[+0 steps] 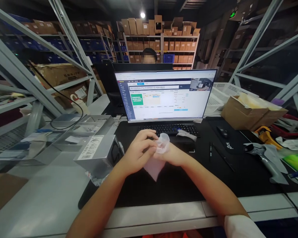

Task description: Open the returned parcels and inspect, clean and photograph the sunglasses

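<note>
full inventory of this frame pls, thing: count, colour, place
plastic bag: 1, clear and pinkish, held between both hands over the desk mat
monitor: 1, lit white screen, centre of desk
keyboard: 1, black, below the monitor
mouse: 1, black, right of the keyboard
desk mat: 1, black, under keyboard and mouse
pen: 1, black, on the mat
barcode scanner: 1, grey, right on the desk
open carton: 1, brown, right of the monitor
grey box: 1, labelled, left of the hands
shelves of cartons: several, brown, background
person: 1, behind the monitor
left hand: 1, gripping the bag
right hand: 1, gripping the bag
</note>
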A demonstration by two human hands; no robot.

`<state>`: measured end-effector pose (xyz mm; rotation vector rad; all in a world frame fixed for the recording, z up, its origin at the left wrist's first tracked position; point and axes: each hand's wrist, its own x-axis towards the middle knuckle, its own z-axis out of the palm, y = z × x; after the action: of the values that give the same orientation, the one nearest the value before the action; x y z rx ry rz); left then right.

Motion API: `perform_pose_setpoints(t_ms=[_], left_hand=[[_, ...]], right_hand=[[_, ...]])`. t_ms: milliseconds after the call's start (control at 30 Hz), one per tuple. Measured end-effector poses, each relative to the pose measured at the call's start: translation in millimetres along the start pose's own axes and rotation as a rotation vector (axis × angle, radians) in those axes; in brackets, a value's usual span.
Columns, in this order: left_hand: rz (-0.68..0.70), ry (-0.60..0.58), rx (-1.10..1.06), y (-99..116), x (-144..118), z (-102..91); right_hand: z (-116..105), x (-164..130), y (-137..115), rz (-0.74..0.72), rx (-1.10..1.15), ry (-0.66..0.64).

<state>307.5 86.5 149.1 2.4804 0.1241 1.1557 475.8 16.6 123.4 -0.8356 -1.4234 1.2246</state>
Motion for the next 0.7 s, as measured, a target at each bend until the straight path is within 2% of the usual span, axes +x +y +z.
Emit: perform_pose_setpoints(t_ms=[67,133,200,267,367,400,433,467,567,633,700], left_hand=[[-0.052,-0.072,-0.027,2,0,-0.2],[-0.059,-0.064,-0.055,2,-2,3.8],[-0.062,0.004,-0.077,-1,-6,11.0],[-0.093,0.121,-0.129,-6,-8,20.0],[-0.264,0.296,-0.211,-15,4,38.0],[-0.326,0.292,-0.197,-18,14,45.9],[-0.376,0.234,-0.154,-21,27,54.8],[-0.394,0.118,-0.085,-23,42,64.6],[-0.379,-0.435,0.141,-30,88,96.1],[-0.428,-0.600,0.178,-35,110,114.2],[-0.487,-0.613,0.184,-42,123,125.7]], right_hand=[[-4,-5,-5,0.043,-0.058,-0.026],[-7,-9,-10,0.087,-0.128,0.000],[-9,-11,-16,0.111,-0.165,0.018],[-16,-13,-24,0.073,-0.159,0.001],[-41,-23,-43,-0.028,-0.206,-0.004],[-53,-30,-51,-0.059,-0.239,0.043],[-68,-37,-59,-0.087,-0.273,0.130],[-84,-46,-65,-0.109,-0.299,0.244],[-129,-74,-79,-0.090,-0.391,0.569],[-152,-89,-83,0.026,-0.512,0.653],[-167,-99,-83,0.170,-0.621,0.650]])
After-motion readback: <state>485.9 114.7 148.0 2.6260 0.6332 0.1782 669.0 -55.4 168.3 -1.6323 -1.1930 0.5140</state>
